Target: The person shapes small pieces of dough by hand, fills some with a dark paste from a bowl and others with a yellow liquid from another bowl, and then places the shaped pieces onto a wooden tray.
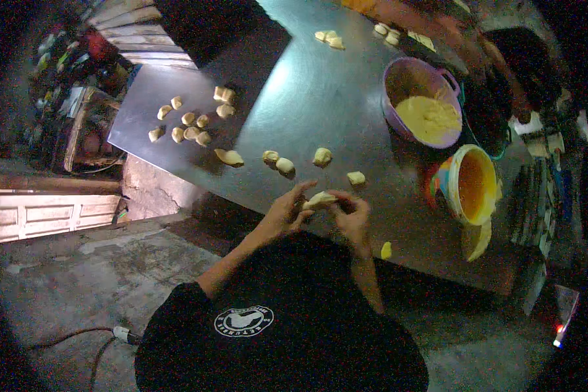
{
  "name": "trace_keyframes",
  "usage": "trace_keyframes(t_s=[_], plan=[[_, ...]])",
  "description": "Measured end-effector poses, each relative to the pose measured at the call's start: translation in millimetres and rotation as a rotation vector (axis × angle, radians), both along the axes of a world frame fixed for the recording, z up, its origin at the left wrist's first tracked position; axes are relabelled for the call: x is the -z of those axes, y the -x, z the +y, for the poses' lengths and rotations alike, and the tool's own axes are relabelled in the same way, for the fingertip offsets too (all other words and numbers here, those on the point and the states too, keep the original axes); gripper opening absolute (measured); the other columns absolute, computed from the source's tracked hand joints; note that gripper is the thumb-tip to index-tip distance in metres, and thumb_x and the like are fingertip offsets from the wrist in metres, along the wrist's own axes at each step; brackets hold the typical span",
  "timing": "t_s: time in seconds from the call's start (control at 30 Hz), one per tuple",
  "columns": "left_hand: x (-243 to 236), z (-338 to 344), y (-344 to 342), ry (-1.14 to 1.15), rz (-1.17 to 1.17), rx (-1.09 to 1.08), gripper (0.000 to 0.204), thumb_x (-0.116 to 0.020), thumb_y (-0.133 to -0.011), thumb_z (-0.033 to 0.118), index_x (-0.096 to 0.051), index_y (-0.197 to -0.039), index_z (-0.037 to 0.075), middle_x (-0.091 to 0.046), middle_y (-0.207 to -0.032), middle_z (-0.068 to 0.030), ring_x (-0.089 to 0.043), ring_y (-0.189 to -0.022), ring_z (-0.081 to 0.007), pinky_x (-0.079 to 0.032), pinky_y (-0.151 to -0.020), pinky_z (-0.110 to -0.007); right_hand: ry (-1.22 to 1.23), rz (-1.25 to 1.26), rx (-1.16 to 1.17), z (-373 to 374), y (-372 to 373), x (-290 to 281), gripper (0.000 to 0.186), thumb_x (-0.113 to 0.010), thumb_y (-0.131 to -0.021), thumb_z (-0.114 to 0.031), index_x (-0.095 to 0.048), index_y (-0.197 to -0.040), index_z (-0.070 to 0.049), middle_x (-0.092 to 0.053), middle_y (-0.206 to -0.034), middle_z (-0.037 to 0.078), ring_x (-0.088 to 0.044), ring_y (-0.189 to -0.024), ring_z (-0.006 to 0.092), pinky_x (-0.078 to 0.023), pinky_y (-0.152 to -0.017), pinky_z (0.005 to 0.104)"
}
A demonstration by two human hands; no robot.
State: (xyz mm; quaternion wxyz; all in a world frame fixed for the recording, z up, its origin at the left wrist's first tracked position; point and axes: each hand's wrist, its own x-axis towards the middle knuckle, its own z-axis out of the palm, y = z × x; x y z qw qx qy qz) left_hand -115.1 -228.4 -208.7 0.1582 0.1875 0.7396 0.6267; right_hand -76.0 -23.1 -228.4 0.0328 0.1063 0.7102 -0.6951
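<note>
A flattened piece of pale dough (319, 200) is held between my hands above the near edge of the metal table. My left hand (286, 210) cups its left end, thumb and fingers around it. At the other end, my right hand (353, 219) pinches the dough with fingertips and thumb. Just beyond lie a small dough piece (356, 178), a rounder dough ball (322, 156) and a pair of dough balls (278, 162). Farther left is a longer folded dough piece (229, 157). A small yellow lump (387, 250) rests near the table edge, right of my right hand.
Several dough balls (191, 133) sit on the left of the metal table (346, 85). At the right stand a purple basin (390, 116) holding a pale yellow mass and a bucket (445, 183) with a yellow inside. Another person's arm (431, 23) reaches along the far side.
</note>
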Motion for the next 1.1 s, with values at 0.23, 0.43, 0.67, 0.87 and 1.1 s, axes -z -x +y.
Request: trace_keyframes(t_s=[0.23,0.43,0.67,0.87,1.1], plan=[[30.1,-125.2,53.1,0.452,0.377,-0.306,0.04,-0.064,-0.08,0.003,-0.056,-0.118,0.009,-0.053,-0.103,-0.014,-0.059,-0.091,-0.0294,-0.052,-0.081,-0.036,-0.134,0.012,0.106,25.7,48.7,8.5,0.03,-0.067,-0.087,-0.011,-0.062,-0.115,-0.006,-0.063,-0.113,0.008,-0.061,-0.101,0.0181,-0.05,-0.085,0.0311],[37.4,-201.3,107.6,0.819,0.469,-0.319,0.037,-0.066,-0.081,0.014,-0.057,-0.117,0.013,-0.053,-0.119,-0.0106,-0.052,-0.114,-0.0275,-0.032,-0.105,-0.055,-0.49,0.03,-0.15,-69.9,152.6,-2.4,0.033,-0.068,-0.086,-0.017,-0.062,-0.118,-0.009,-0.068,-0.103,0.009,-0.065,-0.089,0.0189,-0.052,-0.078,0.0324],[42.8,-240.3,145.3,0.729,0.608,-0.212,0.033,-0.068,-0.077,0.014,-0.062,-0.109,0.012,-0.056,-0.12,-0.0071,-0.05,-0.12,-0.0258,-0.02,-0.111,-0.058,-1.082,0.214,-0.268,-226.5,350.2,85.6,0.045,-0.067,-0.085,-0.042,-0.059,-0.111,-0.006,-0.067,-0.096,0.013,-0.064,-0.088,0.0281,-0.049,-0.081,0.0403],[47.1,-216.7,195.7,0.087,0.058,-0.845,0.043,-0.063,-0.086,0.008,-0.047,-0.125,0.0,-0.054,-0.112,-0.0169,-0.055,-0.106,-0.0291,-0.048,-0.085,-0.035,-0.231,0.075,-0.303,-279.3,350.8,76.3,0.037,-0.073,-0.079,-0.016,-0.05,-0.106,-0.008,-0.064,-0.092,0.009,-0.064,-0.084,0.0236,-0.051,-0.073,0.0331],[4.6,-183.3,211.4,-0.007,-0.093,-0.278,0.019,-0.062,-0.091,0.013,-0.064,-0.107,0.004,-0.061,-0.103,-0.0059,-0.058,-0.096,-0.0162,-0.047,-0.083,-0.03,-0.105,0.061,-0.181,-211.7,240.5,-31.8,0.033,-0.067,-0.083,0.0,-0.058,-0.115,-0.003,-0.066,-0.094,0.005,-0.064,-0.089,0.0175,-0.052,-0.08,0.0302]])
